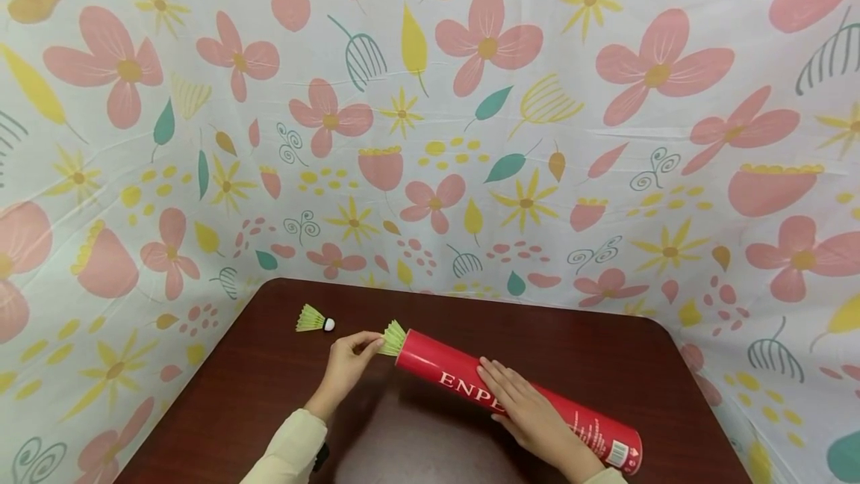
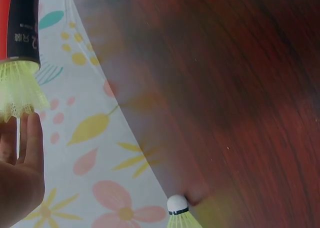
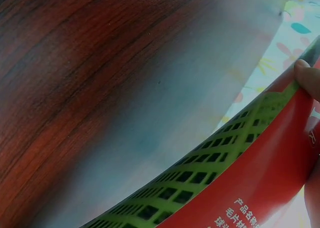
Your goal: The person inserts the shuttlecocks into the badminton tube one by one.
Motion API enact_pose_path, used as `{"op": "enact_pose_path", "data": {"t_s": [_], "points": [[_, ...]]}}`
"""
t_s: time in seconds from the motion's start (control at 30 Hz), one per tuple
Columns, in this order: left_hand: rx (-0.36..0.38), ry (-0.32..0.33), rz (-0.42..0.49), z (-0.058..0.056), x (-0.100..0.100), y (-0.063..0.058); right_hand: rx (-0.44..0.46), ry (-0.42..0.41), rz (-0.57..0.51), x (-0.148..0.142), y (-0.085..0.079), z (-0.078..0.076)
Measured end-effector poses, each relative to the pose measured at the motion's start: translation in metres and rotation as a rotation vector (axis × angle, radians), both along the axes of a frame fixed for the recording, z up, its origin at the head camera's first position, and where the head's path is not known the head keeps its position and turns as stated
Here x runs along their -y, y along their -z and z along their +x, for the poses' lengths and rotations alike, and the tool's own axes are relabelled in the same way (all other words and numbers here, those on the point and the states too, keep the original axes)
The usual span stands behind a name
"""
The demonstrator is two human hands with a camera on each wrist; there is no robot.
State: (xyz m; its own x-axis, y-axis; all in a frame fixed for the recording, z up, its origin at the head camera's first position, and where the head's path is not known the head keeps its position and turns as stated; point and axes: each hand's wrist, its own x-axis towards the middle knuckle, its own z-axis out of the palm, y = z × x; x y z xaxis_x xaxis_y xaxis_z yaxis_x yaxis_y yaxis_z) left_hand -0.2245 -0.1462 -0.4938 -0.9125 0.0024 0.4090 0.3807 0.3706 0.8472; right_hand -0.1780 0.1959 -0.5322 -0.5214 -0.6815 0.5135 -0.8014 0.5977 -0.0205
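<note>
In the head view a red shuttlecock tube (image 1: 430,364) lies slanted over the table, its mouth toward the left. A yellow-green shuttlecock (image 1: 393,337) sticks partway out of that mouth. My left hand (image 1: 349,364) pinches the skirt's rim between thumb and fingers; the left wrist view shows fingertips at the skirt (image 2: 20,90). My right hand (image 1: 520,409) holds the tube around its middle, fingers laid across the top. In the right wrist view its thumb (image 3: 306,75) rests against the tube's side. A second shuttlecock (image 1: 313,319) with a white cork lies left of my left hand.
The dark brown wooden table (image 1: 537,327) has rounded far corners. Behind it and at the sides hangs a white cloth (image 1: 430,260) printed with flowers and leaves. Light sleeves (image 1: 292,447) cover the forearms.
</note>
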Motion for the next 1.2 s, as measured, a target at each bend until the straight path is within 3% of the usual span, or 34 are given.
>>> {"op": "enact_pose_path", "data": {"t_s": [0.1, 0.6, 0.97, 1.2], "points": [[0.034, 0.028, 0.0, 0.009, -0.006, -0.013, 0.015, 0.005, 0.007, 0.0, 0.001, 0.0], [0.045, 0.143, 0.071, 0.008, -0.004, -0.003, 0.035, 0.0, 0.003, -0.001, 0.004, 0.002], [-0.044, 0.149, 0.048, 0.007, -0.01, -0.007, 0.021, 0.009, -0.003, 0.0, 0.004, 0.001], [0.005, 0.194, 0.071, 0.004, -0.015, -0.004, -0.001, 0.003, -0.006, -0.001, 0.004, 0.0]]}}
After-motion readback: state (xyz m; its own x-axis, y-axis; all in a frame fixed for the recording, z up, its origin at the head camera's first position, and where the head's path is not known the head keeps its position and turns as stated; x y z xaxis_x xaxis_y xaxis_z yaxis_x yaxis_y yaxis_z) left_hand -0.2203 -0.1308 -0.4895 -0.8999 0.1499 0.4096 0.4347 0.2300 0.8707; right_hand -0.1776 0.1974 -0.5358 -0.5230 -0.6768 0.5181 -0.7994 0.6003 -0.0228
